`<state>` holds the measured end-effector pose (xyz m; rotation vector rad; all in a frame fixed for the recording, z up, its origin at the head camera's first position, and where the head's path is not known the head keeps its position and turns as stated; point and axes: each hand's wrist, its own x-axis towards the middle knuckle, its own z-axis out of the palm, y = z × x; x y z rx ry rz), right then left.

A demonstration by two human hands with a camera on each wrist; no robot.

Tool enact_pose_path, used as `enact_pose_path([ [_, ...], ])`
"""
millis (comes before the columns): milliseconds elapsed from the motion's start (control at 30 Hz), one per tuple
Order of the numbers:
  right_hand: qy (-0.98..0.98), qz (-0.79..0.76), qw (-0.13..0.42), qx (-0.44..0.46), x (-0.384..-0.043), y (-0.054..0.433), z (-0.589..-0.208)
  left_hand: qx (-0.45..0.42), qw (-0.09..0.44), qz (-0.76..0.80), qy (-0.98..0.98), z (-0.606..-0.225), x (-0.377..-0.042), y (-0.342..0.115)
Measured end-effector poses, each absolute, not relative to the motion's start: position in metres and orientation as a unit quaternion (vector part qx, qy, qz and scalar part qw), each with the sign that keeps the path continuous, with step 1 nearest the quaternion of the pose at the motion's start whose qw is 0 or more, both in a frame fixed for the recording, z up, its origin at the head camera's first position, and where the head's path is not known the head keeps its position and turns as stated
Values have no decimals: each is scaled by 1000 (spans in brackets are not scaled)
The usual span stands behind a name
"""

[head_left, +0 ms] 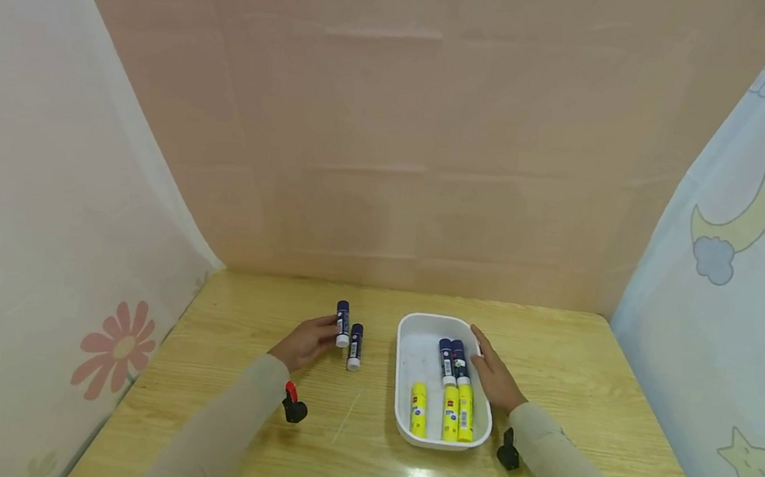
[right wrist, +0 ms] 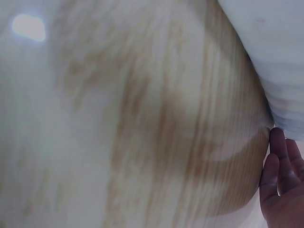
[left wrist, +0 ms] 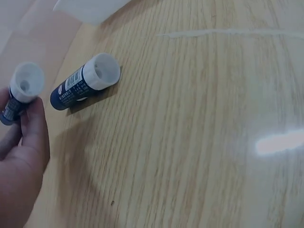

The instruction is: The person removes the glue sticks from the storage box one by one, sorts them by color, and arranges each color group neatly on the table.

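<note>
My left hand [head_left: 307, 343] pinches a dark blue glue stick [head_left: 342, 324] with a white base, tilted above the table. Just to its right, a second blue glue stick [head_left: 355, 348] lies on the wood; the left wrist view shows its white end [left wrist: 105, 71] facing the camera. My right hand [head_left: 496, 375] rests against the right side of a white plastic tray [head_left: 417, 339], fingers fairly straight along the wall. Inside the tray lie two blue glue sticks [head_left: 446, 362] and, nearer me, several yellow glue sticks [head_left: 418, 409], one of them apart at the left.
The wooden table [head_left: 227, 448] ends at a brown backdrop [head_left: 387, 192]. Patterned cloths hang on the left [head_left: 44, 195] and right [head_left: 728, 345]. A pale streak [head_left: 346, 417] marks the tabletop left of the tray, and light glares off the wood near the front.
</note>
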<state>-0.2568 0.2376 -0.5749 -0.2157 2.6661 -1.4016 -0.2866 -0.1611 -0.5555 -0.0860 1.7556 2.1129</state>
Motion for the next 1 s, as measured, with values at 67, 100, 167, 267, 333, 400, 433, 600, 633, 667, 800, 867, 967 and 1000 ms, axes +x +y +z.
enact_pose_path([
  [67,883,-460,60,-71,-258,238,-575,-36,196,743,639,-556,-287,-161],
  [100,883,-460,59,-70,-258,238,-576,-39,196,738,645,-556,-288,-161],
  [167,885,-457,56,-70,-259,239,-577,-42,196,727,657,-556,-289,-160],
  [267,885,-457,50,-72,-261,240,-578,-61,198,712,671,-557,-291,-158],
  [333,885,-457,49,-76,-261,240,-578,-72,201,699,682,-559,-291,-157],
  [400,884,-459,50,-79,-261,240,-578,-86,205,690,689,-560,-291,-156],
  [433,884,-458,51,-80,-260,240,-578,-90,206,686,692,-561,-291,-155],
  [600,885,-457,51,-77,-259,239,-577,-90,208,679,698,-561,-290,-151],
  [633,884,-458,52,-75,-258,239,-577,-88,207,678,700,-561,-290,-151],
  [667,884,-458,54,-75,-258,239,-576,-87,207,675,703,-560,-289,-150],
  [800,883,-460,57,-76,-259,239,-576,-101,209,662,712,-559,-286,-149],
  [867,883,-460,54,-77,-260,240,-577,-106,209,654,719,-558,-284,-147],
  [967,886,-455,51,-77,-260,241,-580,-113,205,643,729,-559,-282,-145],
  [1000,886,-454,54,-77,-260,241,-582,-115,202,639,733,-560,-281,-145],
])
